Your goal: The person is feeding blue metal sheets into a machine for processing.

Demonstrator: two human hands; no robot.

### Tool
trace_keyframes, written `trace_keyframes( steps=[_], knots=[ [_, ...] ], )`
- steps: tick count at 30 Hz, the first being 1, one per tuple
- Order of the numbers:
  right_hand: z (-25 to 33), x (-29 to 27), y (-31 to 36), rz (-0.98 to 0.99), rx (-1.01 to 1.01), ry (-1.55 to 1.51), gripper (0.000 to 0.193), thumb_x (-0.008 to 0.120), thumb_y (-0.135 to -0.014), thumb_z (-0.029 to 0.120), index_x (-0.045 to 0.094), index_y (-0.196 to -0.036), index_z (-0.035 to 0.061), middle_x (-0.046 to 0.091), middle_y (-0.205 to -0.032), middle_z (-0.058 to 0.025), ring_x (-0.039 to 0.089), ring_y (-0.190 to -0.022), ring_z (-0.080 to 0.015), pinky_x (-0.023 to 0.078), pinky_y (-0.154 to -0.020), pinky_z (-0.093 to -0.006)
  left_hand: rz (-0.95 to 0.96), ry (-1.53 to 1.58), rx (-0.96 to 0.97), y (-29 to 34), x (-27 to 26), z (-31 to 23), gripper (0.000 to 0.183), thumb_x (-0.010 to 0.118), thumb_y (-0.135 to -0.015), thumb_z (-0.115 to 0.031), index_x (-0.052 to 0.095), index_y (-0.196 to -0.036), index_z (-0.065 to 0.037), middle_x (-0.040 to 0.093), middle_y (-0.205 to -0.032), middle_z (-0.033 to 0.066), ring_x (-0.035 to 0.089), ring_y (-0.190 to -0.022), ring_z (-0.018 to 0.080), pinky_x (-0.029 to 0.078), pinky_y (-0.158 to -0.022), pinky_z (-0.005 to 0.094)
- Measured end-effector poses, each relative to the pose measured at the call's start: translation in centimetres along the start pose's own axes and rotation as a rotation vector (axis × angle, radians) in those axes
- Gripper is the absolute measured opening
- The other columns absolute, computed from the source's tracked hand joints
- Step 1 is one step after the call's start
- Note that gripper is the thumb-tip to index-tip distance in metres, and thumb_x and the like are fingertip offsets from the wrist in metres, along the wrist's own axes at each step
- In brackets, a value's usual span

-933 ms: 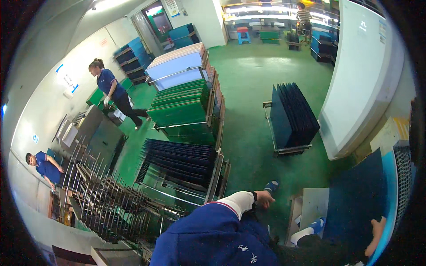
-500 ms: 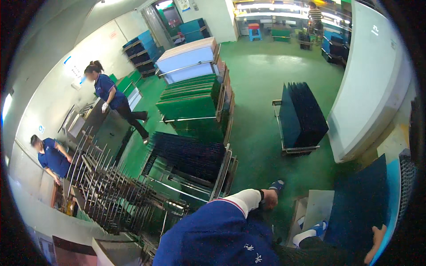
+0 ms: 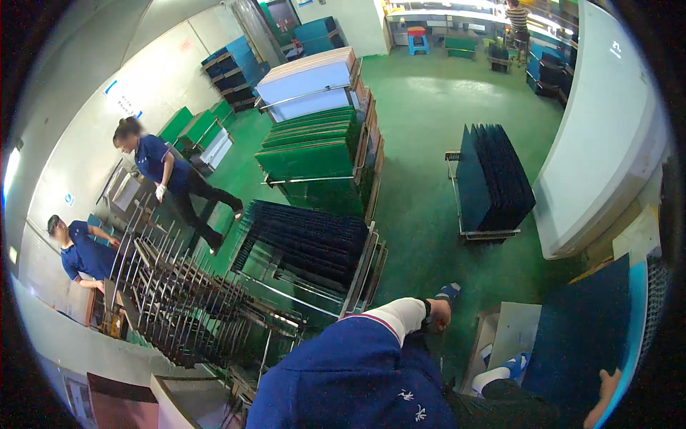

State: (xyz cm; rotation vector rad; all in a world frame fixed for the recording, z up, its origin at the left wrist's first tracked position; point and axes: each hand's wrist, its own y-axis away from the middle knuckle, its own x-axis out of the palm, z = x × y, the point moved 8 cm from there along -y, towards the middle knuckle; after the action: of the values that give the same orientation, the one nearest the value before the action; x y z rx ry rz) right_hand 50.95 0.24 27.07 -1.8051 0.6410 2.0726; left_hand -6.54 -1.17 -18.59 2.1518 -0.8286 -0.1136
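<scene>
My right hand (image 3: 609, 390) is at the lower right, its fingers curled over the edge of a dark blue panel (image 3: 582, 325). A light blue sheet (image 3: 634, 314) stands against the panel's right side. My left hand (image 3: 440, 314) hangs low past a white sleeve and a dark wristband, close to one of my feet. Nothing can be made out in it, and its fingers are too small and bunched to read. Beside the dark panel leans a pale grey board (image 3: 516, 332), with my other foot in a blue-and-white slipper (image 3: 516, 366) before it.
Ahead stands a rack of dark panels (image 3: 494, 182). To the left are a rack of dark sheets (image 3: 307, 239), stacked green panels (image 3: 311, 157) and a metal rod rack (image 3: 193, 300). Two co-workers in blue shirts stand beyond it. A white curved housing (image 3: 607, 136) rises at right.
The view has shifted slightly. The gloved co-worker has stepped leftward toward the rod rack, and the other co-worker's head has turned. My right hand keeps its hold on the panel.
</scene>
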Motion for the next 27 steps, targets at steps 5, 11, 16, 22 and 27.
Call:
trace_keyframes(
  steps=[5, 11, 16, 22, 27],
  knots=[
    [-3.9, 1.1, -1.2, 0.023, 0.018, -0.046, 0.061, 0.066, -0.068, 0.017, 0.042, -0.12, -0.006, 0.042, -0.126, -0.0224, 0.038, -0.118, -0.0331, 0.029, -0.1, -0.0374, 0.018, 0.096, -0.002, 1.9, 1.9, -3.1, 0.015, 0.062, -0.072, -0.01, 0.059, -0.083, 0.0, 0.062, -0.077, 0.0107, 0.059, -0.062, 0.0206, 0.047, -0.054, 0.0368],
    [-3.6, 1.2, -2.4, -0.043, 0.003, -0.054, 0.063, 0.069, -0.064, 0.016, 0.044, -0.117, -0.0061, 0.042, -0.125, -0.023, 0.038, -0.118, -0.0338, 0.029, -0.1, -0.0379, 0.147, -0.579, 0.404, -2.9, 0.4, -0.4, 0.02, 0.053, -0.075, -0.023, 0.06, -0.083, -0.006, 0.058, -0.083, 0.0069, 0.053, -0.076, 0.0232, 0.042, -0.068, 0.0383],
    [1.9, -0.5, 0.9, -0.047, 0.023, 0.188, 0.063, 0.07, -0.063, 0.013, 0.044, -0.117, -0.0057, 0.044, -0.123, -0.0228, 0.04, -0.116, -0.0342, 0.03, -0.099, -0.0383, 0.202, -0.902, 0.908, -1.2, 1.0, -0.3, 0.025, 0.071, -0.065, -0.02, 0.062, -0.081, -0.004, 0.061, -0.083, 0.0103, 0.056, -0.071, 0.0309, 0.044, -0.06, 0.0402],
    [-0.1, 1.3, 0.8, -0.066, -0.019, 0.028, 0.062, 0.07, -0.063, 0.013, 0.044, -0.116, -0.0051, 0.046, -0.121, -0.0217, 0.043, -0.114, -0.0339, 0.032, -0.098, -0.0382, 0.036, -0.101, 0.042, 2.0, 0.8, -1.6, 0.02, 0.065, -0.07, -0.023, 0.063, -0.079, -0.005, 0.061, -0.072, 0.0096, 0.058, -0.065, 0.0253, 0.043, -0.054, 0.0361],
    [0.4, 1.8, 3.2, -0.167, -0.067, -0.088, 0.059, 0.067, -0.064, 0.013, 0.046, -0.115, -0.0056, 0.048, -0.116, -0.0221, 0.043, -0.111, -0.0359, 0.032, -0.097, -0.0387, -0.076, -0.303, -0.011, 5.0, 1.5, -5.2, 0.02, 0.059, -0.074, -0.026, 0.064, -0.072, -0.006, 0.06, -0.064, 0.008, 0.056, -0.059, 0.0184, 0.041, -0.05, 0.0323]
  ],
)
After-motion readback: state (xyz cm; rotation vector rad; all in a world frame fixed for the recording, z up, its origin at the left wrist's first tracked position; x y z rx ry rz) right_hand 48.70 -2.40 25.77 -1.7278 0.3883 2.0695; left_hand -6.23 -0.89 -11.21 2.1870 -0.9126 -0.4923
